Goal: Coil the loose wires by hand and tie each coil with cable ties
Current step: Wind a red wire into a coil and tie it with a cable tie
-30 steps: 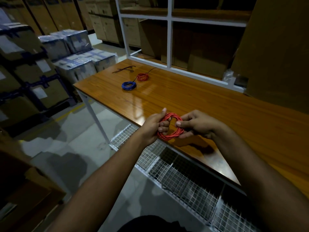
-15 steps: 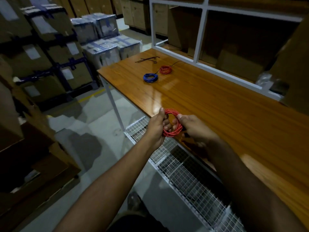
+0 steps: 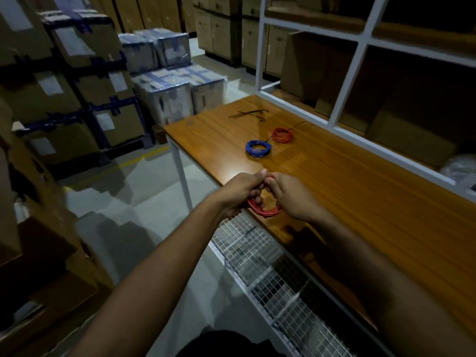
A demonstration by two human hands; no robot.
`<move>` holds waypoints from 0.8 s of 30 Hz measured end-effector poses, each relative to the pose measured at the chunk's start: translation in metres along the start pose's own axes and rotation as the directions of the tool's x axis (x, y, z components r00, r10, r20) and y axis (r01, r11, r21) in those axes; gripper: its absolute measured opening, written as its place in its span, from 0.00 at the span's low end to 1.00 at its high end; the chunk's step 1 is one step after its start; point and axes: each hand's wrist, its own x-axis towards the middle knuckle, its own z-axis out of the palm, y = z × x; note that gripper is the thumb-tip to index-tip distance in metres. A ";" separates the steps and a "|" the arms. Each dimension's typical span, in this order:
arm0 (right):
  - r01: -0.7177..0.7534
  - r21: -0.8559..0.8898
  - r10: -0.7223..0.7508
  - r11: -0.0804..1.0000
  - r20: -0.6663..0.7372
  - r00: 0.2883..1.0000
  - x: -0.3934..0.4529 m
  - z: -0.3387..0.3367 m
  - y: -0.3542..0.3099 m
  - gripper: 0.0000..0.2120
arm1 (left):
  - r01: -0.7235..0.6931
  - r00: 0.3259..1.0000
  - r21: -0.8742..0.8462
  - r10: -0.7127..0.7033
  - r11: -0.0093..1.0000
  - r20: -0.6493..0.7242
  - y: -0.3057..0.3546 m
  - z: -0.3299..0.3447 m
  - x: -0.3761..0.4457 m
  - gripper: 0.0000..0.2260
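Both hands hold a red wire coil (image 3: 265,211) over the front edge of the wooden table (image 3: 360,197). My left hand (image 3: 240,191) grips its left side with curled fingers, thumb on top. My right hand (image 3: 291,195) grips its right side, and the two thumbs meet at the top of the coil. Most of the coil is hidden behind my fingers; only its lower arc shows. Farther back on the table lie a blue wire coil (image 3: 258,148), a second red wire coil (image 3: 282,134) with a dark tail, and several black cable ties (image 3: 251,114).
A white metal shelf frame (image 3: 345,81) with cardboard boxes stands behind the table. A wire mesh tray (image 3: 268,269) runs under the table's front edge. Stacked cartons (image 3: 77,81) and wrapped boxes (image 3: 167,81) fill the floor at left. A crumpled plastic bag (image 3: 461,168) sits at the right.
The view has swung left and down. My hands have drawn closer together on the red coil, thumbs now meeting at its top, and the coil has tilted flatter toward the table edge.
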 end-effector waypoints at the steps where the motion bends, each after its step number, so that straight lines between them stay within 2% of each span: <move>1: -0.062 -0.076 0.055 0.995 -0.089 0.995 0.010 0.009 -0.005 0.13 | -0.025 0.999 -0.095 0.022 0.995 -0.024 0.000 -0.007 0.008 0.17; 3: -0.240 -0.175 0.193 0.955 -0.248 0.949 0.025 0.028 -0.018 0.12 | -0.101 0.992 -0.265 0.078 0.959 -0.094 -0.003 -0.018 0.021 0.17; 5: -0.331 -0.014 0.315 0.944 -0.272 0.909 0.041 0.042 -0.030 0.14 | -0.171 0.980 -0.388 0.116 0.906 -0.162 -0.006 -0.026 0.031 0.17; 7: -0.336 0.199 0.378 0.920 -0.230 0.897 0.058 0.051 -0.038 0.16 | -0.195 0.975 -0.466 0.118 0.863 -0.190 -0.006 -0.036 0.037 0.16; 10: -0.245 0.220 0.304 0.944 -0.295 0.906 0.078 0.060 -0.041 0.15 | -0.126 0.990 -0.550 0.070 0.826 -0.121 -0.003 -0.058 0.044 0.20; 12: -0.162 0.167 0.208 0.973 -0.310 0.928 0.085 0.063 -0.039 0.15 | 0.013 1.000 -0.592 0.003 0.806 0.027 0.005 -0.078 0.049 0.22; 15: -0.097 0.140 0.127 0.985 -0.222 0.967 0.095 0.062 -0.033 0.14 | 0.155 0.981 -0.425 -0.089 0.892 0.171 0.015 -0.108 0.054 0.24; 17: -0.020 0.115 0.046 0.993 -0.230 0.972 0.103 0.065 -0.029 0.14 | 0.160 0.980 -0.305 -0.115 0.939 0.162 0.019 -0.120 0.061 0.23; 18: 0.016 0.100 0.010 0.995 -0.256 0.967 0.108 0.068 -0.027 0.14 | 0.145 0.984 -0.309 -0.105 0.940 0.143 0.021 -0.123 0.064 0.22; 20: 0.049 0.107 -0.012 0.993 -0.317 0.948 0.124 0.075 -0.025 0.15 | 0.111 0.992 -0.422 -0.072 0.900 0.108 0.028 -0.125 0.073 0.21; 24: 0.001 0.153 0.057 0.988 -0.376 0.925 0.160 0.084 -0.024 0.12 | 0.112 0.991 -0.617 -0.040 0.779 0.129 0.038 -0.134 0.097 0.19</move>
